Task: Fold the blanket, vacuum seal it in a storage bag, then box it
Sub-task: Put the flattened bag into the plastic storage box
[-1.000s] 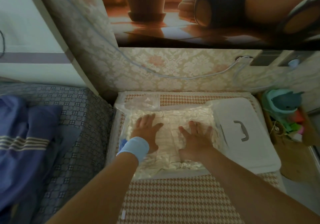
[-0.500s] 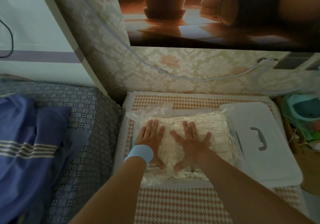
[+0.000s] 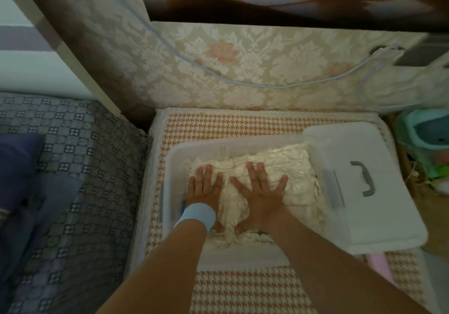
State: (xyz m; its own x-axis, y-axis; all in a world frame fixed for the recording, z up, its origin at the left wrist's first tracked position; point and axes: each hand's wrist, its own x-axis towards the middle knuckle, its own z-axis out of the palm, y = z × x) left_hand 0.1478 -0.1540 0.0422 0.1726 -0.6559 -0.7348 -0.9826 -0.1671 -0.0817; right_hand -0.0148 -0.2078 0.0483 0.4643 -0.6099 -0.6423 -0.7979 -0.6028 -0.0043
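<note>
left hand (image 3: 205, 189) flat, fingers (image 3: 208, 171) straight | right hand (image 3: 261, 193) flat, spread

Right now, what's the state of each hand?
Left hand: open, flat on the blanket.
Right hand: open, fingers spread, pressing the blanket.

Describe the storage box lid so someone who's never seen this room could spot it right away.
Find the orange houndstooth mat below the floral wallpaper. On it sits a white box holding the cream bagged blanket; the lid lies flat at the box's right side. It is the only white slab with a grey handle.
</note>
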